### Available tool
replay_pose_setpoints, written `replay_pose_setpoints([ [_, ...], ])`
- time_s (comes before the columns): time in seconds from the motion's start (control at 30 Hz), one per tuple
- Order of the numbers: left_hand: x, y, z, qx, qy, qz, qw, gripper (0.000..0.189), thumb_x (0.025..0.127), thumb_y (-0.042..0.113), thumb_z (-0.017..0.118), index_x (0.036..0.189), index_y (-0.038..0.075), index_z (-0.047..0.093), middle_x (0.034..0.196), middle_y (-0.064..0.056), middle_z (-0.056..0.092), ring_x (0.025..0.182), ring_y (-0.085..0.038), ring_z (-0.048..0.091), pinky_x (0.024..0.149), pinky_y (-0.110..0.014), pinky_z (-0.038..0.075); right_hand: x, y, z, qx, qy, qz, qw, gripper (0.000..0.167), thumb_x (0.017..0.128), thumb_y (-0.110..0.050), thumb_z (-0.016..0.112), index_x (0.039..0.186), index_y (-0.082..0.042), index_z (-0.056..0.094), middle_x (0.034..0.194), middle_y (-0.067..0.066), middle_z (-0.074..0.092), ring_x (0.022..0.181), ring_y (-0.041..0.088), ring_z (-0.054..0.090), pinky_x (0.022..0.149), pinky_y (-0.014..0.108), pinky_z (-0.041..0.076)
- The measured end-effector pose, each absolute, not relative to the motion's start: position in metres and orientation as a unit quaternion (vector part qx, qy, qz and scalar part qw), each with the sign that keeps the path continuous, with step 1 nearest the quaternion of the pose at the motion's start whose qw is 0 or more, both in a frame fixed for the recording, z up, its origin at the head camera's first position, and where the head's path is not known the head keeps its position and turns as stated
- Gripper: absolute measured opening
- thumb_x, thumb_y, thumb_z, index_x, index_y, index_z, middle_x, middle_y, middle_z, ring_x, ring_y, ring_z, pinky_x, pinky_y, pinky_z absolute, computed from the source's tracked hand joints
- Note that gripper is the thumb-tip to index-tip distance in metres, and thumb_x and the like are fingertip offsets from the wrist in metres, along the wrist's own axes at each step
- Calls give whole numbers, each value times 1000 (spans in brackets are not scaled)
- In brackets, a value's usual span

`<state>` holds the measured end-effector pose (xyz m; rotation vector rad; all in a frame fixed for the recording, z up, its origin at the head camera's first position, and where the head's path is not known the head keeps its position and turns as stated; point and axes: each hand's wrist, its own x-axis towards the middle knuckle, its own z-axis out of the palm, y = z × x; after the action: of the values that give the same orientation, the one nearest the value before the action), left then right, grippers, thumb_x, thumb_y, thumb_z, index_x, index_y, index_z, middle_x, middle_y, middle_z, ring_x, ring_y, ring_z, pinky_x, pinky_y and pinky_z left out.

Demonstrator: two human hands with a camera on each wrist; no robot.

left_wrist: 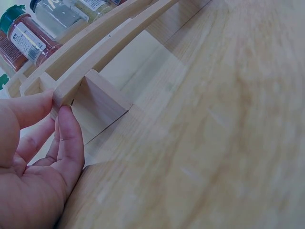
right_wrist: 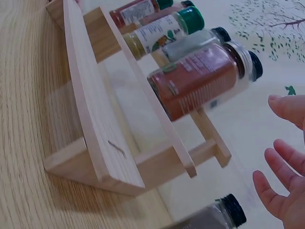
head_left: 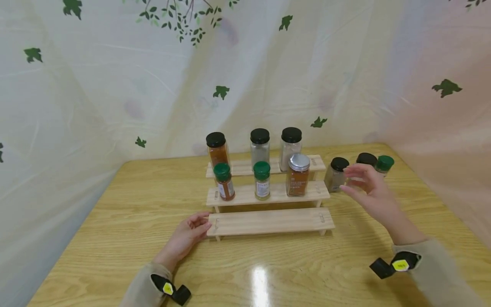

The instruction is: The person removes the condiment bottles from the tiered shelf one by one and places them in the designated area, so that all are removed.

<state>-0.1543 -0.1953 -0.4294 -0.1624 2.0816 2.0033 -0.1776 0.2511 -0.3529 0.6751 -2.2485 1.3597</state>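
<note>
A three-tier wooden spice rack (head_left: 268,222) stands on the table, its lowest shelf bare. My left hand (head_left: 186,238) pinches the left end of that shelf; in the left wrist view, thumb and fingers (left_wrist: 70,138) meet at its corner. On the middle shelf are two green-capped spice jars (head_left: 262,187) and a silver-lidded jar of red spice (head_left: 298,179). Three black-lidded jars (head_left: 260,149) line the top shelf. My right hand (head_left: 374,196), fingers parted and holding nothing, hovers right of the rack, fingertips close by a black-lidded spice jar (head_left: 336,177).
Behind my right hand are another black-lidded jar (head_left: 366,159) and a green-capped jar (head_left: 385,164), partly hidden. A pale leaf-print cloth (head_left: 172,106) hangs along the back and sides of the wooden table (head_left: 145,192).
</note>
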Motion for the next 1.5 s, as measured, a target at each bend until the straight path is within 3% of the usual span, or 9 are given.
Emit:
replay_pose_setpoints([
  [0.23, -155, -195, -430, -56, 716, 685, 124, 42, 94, 4, 53, 133, -6, 43, 98, 1, 50, 83, -6, 50, 71, -19, 47, -178, 233, -355, 253, -806, 502, 184, 42, 83, 14, 61, 121, 9, 44, 112, -18, 51, 104, 0, 52, 87, 8, 42],
  [0.53, -154, -195, -429, -54, 713, 688, 127, 42, 94, 4, 53, 134, -6, 42, 97, 2, 50, 81, -5, 49, 71, -19, 47, -180, 218, -353, 251, -795, 518, 190, 43, 82, 15, 61, 120, 9, 44, 113, -9, 54, 102, -2, 53, 87, 9, 43],
  [0.9, -153, -195, -427, -52, 715, 686, 125, 42, 94, 6, 55, 133, -6, 43, 98, 1, 51, 82, -6, 50, 71, -19, 47, -181, 211, -353, 243, -793, 528, 181, 40, 84, 12, 61, 120, 9, 45, 112, -11, 55, 102, 1, 54, 87, 10, 43],
  [1.23, -154, -195, -428, -59, 712, 689, 124, 41, 94, 3, 54, 133, -6, 44, 98, 1, 51, 84, -7, 50, 71, -19, 48, -185, 204, -350, 240, -793, 534, 170, 43, 83, 10, 63, 123, 9, 45, 116, -3, 54, 104, 2, 53, 87, 10, 44],
  [1.37, -153, -195, -428, -57, 716, 685, 122, 42, 94, 5, 55, 133, -6, 44, 99, 0, 51, 84, -7, 50, 71, -19, 48, -188, 200, -349, 245, -792, 535, 165, 47, 83, 9, 64, 125, 9, 44, 118, -12, 52, 108, 6, 52, 89, 11, 44],
  [1.5, -153, -195, -428, -53, 718, 682, 124, 43, 94, 7, 55, 133, -6, 43, 99, 0, 51, 84, -7, 50, 71, -20, 48, -189, 197, -347, 240, -796, 533, 158, 50, 84, 6, 65, 128, 6, 42, 123, -5, 50, 111, 5, 49, 92, 11, 42],
])
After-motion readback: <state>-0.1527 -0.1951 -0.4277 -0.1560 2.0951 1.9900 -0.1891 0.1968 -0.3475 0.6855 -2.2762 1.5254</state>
